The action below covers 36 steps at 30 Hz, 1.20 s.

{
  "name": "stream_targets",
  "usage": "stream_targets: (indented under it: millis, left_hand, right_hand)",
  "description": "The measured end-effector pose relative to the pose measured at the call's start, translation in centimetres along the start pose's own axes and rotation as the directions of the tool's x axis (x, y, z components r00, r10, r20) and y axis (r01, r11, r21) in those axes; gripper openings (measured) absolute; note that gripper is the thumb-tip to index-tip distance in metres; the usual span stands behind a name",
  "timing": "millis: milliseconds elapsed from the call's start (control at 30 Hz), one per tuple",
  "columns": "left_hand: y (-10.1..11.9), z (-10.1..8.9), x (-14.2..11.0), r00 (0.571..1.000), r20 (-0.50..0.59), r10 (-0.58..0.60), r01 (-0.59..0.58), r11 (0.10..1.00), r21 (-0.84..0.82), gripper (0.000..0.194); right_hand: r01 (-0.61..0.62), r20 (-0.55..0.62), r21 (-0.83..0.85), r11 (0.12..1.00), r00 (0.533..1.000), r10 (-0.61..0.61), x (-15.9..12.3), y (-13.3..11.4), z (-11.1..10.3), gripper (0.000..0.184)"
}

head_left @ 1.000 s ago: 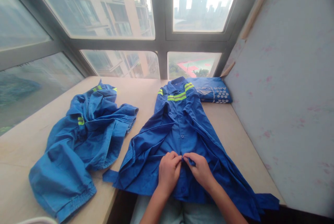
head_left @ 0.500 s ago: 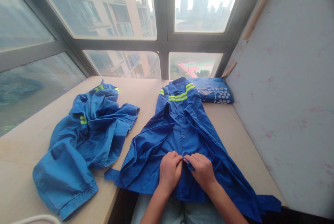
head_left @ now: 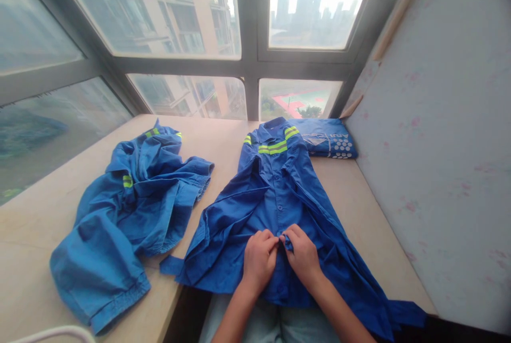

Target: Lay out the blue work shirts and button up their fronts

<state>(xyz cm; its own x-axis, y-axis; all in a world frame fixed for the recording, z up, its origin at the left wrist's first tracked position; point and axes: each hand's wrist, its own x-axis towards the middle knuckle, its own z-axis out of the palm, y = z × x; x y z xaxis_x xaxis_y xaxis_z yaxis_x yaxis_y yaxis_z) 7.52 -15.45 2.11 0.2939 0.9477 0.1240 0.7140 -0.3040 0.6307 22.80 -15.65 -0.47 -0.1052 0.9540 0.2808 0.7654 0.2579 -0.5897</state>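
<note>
A dark blue long work coat (head_left: 279,188) with yellow-green and grey reflective bands lies front up, its collar toward the window and its hem hanging over the near edge. Buttons run down its middle, and those above my hands look fastened. My left hand (head_left: 260,258) pinches the front placket from the left, fingers curled. Opposite it, my right hand (head_left: 301,255) grips a bunched fold of the placket between thumb and fingers. The fingertips of both hands almost meet; whatever button lies between them is hidden.
On the left lies a crumpled blue work jacket (head_left: 139,204) with elastic cuffs. A folded blue printed bag (head_left: 327,138) rests behind the coat, by the patterned wall (head_left: 431,162). The pale sill (head_left: 371,204) holds them all. A white curved tube (head_left: 59,332) shows bottom left.
My right hand has shifted slightly up and turned, with a fold of the coat's edge now bunched in its fingers. My left hand stays nearly still.
</note>
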Motion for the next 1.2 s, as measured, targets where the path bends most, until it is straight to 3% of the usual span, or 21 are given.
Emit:
stream_targets:
  millis: [100, 200, 400, 500, 600, 700, 767, 833, 1000, 1200]
  left_hand:
    - [0.0, -0.1, 0.0, 1.000, -0.004, 0.009, -0.009, 0.999, -0.045, 0.025]
    - [-0.3, -0.5, -0.3, 1.000, -0.002, 0.001, -0.002, 0.996, -0.088, 0.027]
    - [-2.2, -3.7, -1.1, 0.996, -0.059, -0.063, 0.058, 0.995, -0.077, 0.034]
    - [-2.5, -5.5, -1.2, 0.993, -0.095, -0.075, 0.079, 0.996, 0.035, 0.035]
    - [-1.4, -6.3, -0.8, 0.997, -0.071, -0.033, 0.041, 0.994, 0.106, 0.042]
    - [0.5, -5.6, 0.4, 0.997, -0.079, 0.009, -0.005, 0.999, 0.050, 0.042]
    - [1.5, -4.5, 1.9, 0.994, -0.096, 0.043, -0.043, 0.999, -0.006, 0.036]
    - [2.0, -3.1, 3.7, 0.992, -0.104, 0.071, -0.074, 0.997, -0.027, 0.032]
    - [0.9, 0.6, 7.1, 0.995, -0.079, 0.059, -0.057, 0.998, 0.037, 0.031]
    - [-1.1, 2.3, 7.7, 0.978, -0.207, 0.011, -0.017, 0.999, -0.027, 0.027]
  right_hand:
    - [-0.058, -0.067, 0.086, 0.995, 0.996, 0.064, 0.3, 0.0, 0.4, 0.027]
    - [-0.127, -0.109, 0.205, 0.970, 0.982, 0.152, 0.7, 0.5, -0.6, 0.030]
    - [-0.310, -0.270, 0.217, 0.926, 0.892, 0.362, 1.2, 5.1, -6.7, 0.035]
    - [-0.302, -0.211, 0.067, 0.951, 0.927, 0.309, 1.3, 6.6, -9.1, 0.032]
    - [-0.185, -0.247, -0.142, 0.972, 0.958, 0.146, 1.8, 4.9, -9.9, 0.034]
    - [-0.029, -0.260, -0.176, 0.984, 0.966, -0.018, 3.1, 1.2, -8.9, 0.033]
    - [0.074, -0.178, -0.130, 0.989, 0.979, -0.097, 4.3, -0.8, -7.2, 0.033]
    - [0.095, -0.108, -0.118, 0.988, 0.988, -0.107, 5.5, -1.5, -4.9, 0.035]
    - [-0.046, -0.064, -0.071, 0.996, 0.997, 0.042, 6.9, 1.4, -0.2, 0.026]
    - [-0.035, -0.129, 0.252, 0.967, 0.989, 0.069, 6.6, 3.9, 0.8, 0.023]
